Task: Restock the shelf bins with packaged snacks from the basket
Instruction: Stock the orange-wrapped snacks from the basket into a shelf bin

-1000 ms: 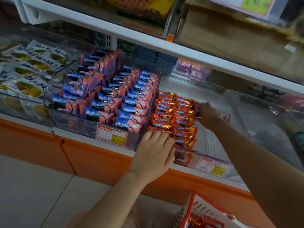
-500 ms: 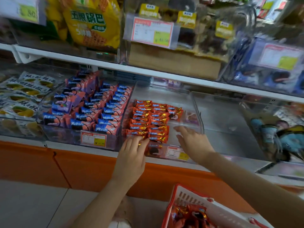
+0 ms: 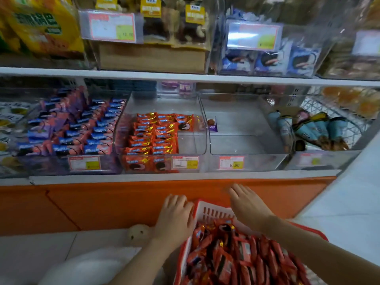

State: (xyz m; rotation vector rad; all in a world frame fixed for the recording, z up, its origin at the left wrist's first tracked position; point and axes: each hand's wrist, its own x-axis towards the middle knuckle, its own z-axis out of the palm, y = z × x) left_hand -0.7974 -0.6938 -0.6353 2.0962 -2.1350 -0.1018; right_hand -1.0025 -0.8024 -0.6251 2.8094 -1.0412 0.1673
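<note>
While both hands hang low before the shelf, the left hand (image 3: 174, 219) sits slack and empty beside the basket (image 3: 213, 212) corner; the right hand (image 3: 248, 206) spreads flat, grasping nothing, over its rim; orange snack packets (image 3: 236, 264) fill the basket; others line the middle bin (image 3: 193, 145).
</note>
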